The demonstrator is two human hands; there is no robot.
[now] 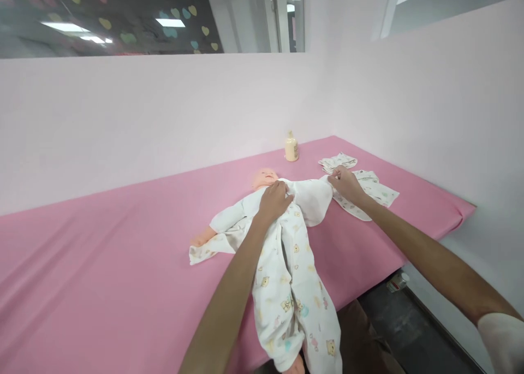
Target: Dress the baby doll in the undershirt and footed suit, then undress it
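Note:
A baby doll (265, 176) lies on its back, its head towards the wall. It wears patterned baby trousers (286, 275) with little bears and a white baby shirt (313, 196), which lies partly open. My left hand (275, 200) rests on the doll's chest, its fingers curled onto the shirt front. Out to the right, my right hand (347, 184) pinches the end of the shirt's sleeve and draws it out sideways. The doll's arm on that side is hidden. Its other hand (203, 236) pokes out of the left sleeve. One foot (295, 366) shows at a trouser leg.
The pink padded table (135, 254) meets white walls at the back and right. A cream pump bottle (291, 148) stands near the corner. Folded patterned baby clothes (341, 160) and another patterned garment (379, 191) lie beyond my right hand. Below the front edge is a dark shelf (421, 319).

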